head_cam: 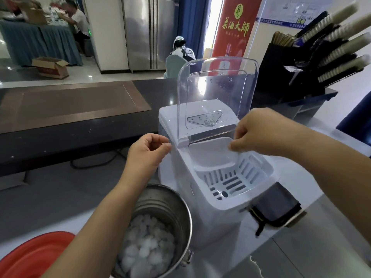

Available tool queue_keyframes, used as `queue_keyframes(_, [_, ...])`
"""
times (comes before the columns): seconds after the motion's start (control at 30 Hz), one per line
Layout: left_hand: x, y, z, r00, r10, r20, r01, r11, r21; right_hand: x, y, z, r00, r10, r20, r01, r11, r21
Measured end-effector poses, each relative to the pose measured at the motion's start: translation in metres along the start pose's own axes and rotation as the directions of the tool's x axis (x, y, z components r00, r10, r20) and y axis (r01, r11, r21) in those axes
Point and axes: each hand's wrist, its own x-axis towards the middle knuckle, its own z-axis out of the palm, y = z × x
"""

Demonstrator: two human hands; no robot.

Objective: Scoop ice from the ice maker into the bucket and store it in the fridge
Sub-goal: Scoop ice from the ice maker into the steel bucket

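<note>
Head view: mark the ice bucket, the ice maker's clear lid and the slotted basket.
metal ice bucket (160,205), head view, bare inner wall.
clear lid (218,93), head view, middle of the raised panel.
slotted basket (228,182), head view, its slotted floor.

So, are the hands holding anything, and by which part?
Right hand seems to pinch the translucent white plastic scoop by its right rim; left hand holds nothing.

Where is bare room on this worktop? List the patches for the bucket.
Bare steel worktop front right, bordered by the ice maker and the grey pouch. Bare grey surface left of the bucket, between the red basin and the dark counter. Crowded back right around the cup rack.
</note>
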Motion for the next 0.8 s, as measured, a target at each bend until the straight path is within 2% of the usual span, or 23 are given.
queue_keyframes(0.07, [0.002, -0.002, 0.009, 1.0, 0.009, -0.017, -0.009, 1.0, -0.007, 0.007, 0.016, 0.0, 0.999, 0.016, -0.028, -0.017, 0.998, -0.058])
queue_keyframes(0.17, [0.005, -0.003, 0.02, 0.998, 0.024, -0.057, -0.025, 1.0, -0.015, 0.018, 0.037, 0.011, 1.0, 0.026, 0.007, -0.023, 0.977, -0.214])
queue_keyframes(0.27, [0.007, -0.003, 0.026, 0.989, 0.071, -0.126, -0.069, 0.997, 0.021, 0.027, 0.052, 0.027, 0.999, 0.008, 0.043, 0.01, 0.914, -0.405])
queue_keyframes(0.37, [0.007, -0.001, 0.03, 0.984, 0.127, -0.125, -0.123, 0.992, 0.041, 0.035, 0.057, 0.037, 0.995, -0.007, 0.104, 0.063, 0.838, -0.542])
queue_keyframes(0.57, [0.012, 0.006, 0.04, 0.982, 0.17, -0.081, -0.161, 0.981, 0.105, 0.043, 0.049, 0.046, 0.964, -0.077, 0.254, 0.227, 0.734, -0.64])
queue_keyframes(0.8, [0.017, 0.011, 0.041, 0.988, 0.129, -0.08, -0.118, 0.984, 0.135, 0.041, 0.039, 0.047, 0.927, -0.176, 0.331, 0.362, 0.648, -0.67])
